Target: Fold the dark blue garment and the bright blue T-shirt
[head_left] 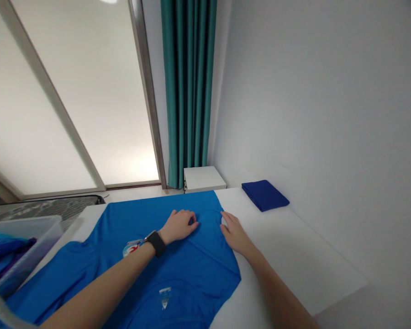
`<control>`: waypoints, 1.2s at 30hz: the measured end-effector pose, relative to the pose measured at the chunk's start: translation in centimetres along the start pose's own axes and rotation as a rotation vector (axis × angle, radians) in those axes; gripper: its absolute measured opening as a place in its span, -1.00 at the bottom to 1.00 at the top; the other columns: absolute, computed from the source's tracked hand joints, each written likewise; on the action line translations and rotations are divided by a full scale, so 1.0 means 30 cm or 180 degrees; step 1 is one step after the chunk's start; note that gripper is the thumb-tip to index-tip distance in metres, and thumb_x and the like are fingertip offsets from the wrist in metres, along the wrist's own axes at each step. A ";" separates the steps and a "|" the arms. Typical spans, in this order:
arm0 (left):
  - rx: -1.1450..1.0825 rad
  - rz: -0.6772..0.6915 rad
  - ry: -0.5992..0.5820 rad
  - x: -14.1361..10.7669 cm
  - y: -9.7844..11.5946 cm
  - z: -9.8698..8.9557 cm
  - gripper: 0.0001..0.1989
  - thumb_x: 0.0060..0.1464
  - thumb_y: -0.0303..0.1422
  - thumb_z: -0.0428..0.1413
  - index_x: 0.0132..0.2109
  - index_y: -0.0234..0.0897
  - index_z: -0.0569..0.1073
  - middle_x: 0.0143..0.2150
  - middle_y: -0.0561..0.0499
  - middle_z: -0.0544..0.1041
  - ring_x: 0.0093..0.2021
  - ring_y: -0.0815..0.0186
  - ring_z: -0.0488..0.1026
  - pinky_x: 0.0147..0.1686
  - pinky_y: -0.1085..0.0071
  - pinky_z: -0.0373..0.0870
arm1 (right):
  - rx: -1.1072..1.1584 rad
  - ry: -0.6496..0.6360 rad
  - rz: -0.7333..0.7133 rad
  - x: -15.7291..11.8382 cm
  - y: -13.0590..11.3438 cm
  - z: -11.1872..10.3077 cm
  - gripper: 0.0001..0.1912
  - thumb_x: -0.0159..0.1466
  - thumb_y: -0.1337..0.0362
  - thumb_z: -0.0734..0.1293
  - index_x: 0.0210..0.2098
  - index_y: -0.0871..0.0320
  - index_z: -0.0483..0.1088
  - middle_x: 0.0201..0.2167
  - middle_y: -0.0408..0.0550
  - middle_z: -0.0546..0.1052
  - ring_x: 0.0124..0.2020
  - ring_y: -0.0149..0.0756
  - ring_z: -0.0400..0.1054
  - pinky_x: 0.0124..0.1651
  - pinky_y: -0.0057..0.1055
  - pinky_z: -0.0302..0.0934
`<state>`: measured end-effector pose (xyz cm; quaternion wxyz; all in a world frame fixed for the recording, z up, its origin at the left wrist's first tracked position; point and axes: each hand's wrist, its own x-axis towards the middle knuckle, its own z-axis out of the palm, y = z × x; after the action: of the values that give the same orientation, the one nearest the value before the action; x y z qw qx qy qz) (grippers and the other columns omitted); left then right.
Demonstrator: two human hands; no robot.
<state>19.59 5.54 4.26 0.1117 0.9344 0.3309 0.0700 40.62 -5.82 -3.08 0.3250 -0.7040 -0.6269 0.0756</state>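
Biggest first from my end: grey wall (311, 114) boxing in the R side, frosted sliding door (126, 91) far L, white table (294, 260), teal curtain (188, 91) behind.

Blue T-shirt (205, 256) lies across the table, collar toward me, one sleeve out lower L. R sleeve: can't tell if tucked under or on top. Step in hand, I'd judge: working the shirt's R edge & settling the fabric near it.

Clear plastic bin (50, 249) w/ clothes (7, 246) in it sits by that L sleeve, prob. the main snag on that side. Low white cabinet (202, 177) is past the table's far end, out of my way. Folded navy cloth (265, 195) lies far R by the wall, apart from the shirt; R arm should mind it.

R hand (236, 235) is at the R edge, gap showing btwn thumb & forefinger; can't tell if any fabric's pinched. L hand (179, 225) rests on the shirt, fingers curled; can't tell there either. Next move calls for a sure hold on that edge, L steadying the cloth.

Black watch (156, 243) on L wrist, partly over the chest print (130, 248).
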 end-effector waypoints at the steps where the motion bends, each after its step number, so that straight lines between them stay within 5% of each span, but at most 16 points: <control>1: 0.0144 0.0039 0.0001 -0.024 0.010 -0.003 -0.78 0.17 -0.20 0.02 -0.27 -0.21 0.47 -0.25 -0.05 0.56 -0.15 0.11 0.45 -0.10 0.19 0.21 | 0.0010 0.0004 -0.0003 -0.001 0.002 0.002 -0.47 0.30 0.30 0.12 0.25 0.25 0.19 0.21 0.16 0.30 0.24 -0.13 0.12 0.30 -0.10 0.00; 10: 0.0414 -0.0118 0.0300 -0.164 0.004 0.022 -0.77 0.24 -0.21 -0.05 -0.25 -0.20 0.42 -0.22 -0.05 0.52 -0.16 0.13 0.41 -0.16 0.22 0.13 | -0.0221 0.0195 -0.0357 0.050 -0.014 -0.026 -0.62 0.32 0.39 0.12 0.07 0.17 0.37 0.06 0.12 0.36 0.13 -0.15 0.18 0.21 -0.14 0.09; 21: -0.0184 -0.0281 0.0522 -0.175 -0.002 0.081 -0.80 0.22 -0.23 0.01 -0.31 -0.19 0.40 -0.26 0.01 0.51 -0.16 0.18 0.39 -0.20 0.27 0.08 | -0.0844 -0.0708 -0.0700 0.267 -0.084 0.006 -0.62 0.33 0.52 0.10 -0.03 0.10 0.42 -0.07 0.00 0.40 0.00 -0.26 0.26 0.03 -0.33 0.13; 36: -0.0503 -0.0358 0.0571 -0.172 -0.015 0.083 -0.82 0.22 -0.30 -0.02 -0.32 -0.19 0.42 -0.30 0.02 0.53 -0.19 0.19 0.41 -0.21 0.29 0.09 | -0.1134 -0.1233 -0.0944 0.358 -0.096 -0.010 -0.88 0.26 0.44 0.28 -0.29 0.14 0.44 -0.24 -0.05 0.41 -0.17 -0.27 0.27 -0.18 -0.42 0.08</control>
<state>15.84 2.21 1.45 0.1587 0.8926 0.3850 0.1729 40.57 4.09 1.98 0.0783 -0.6232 -0.7766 0.0490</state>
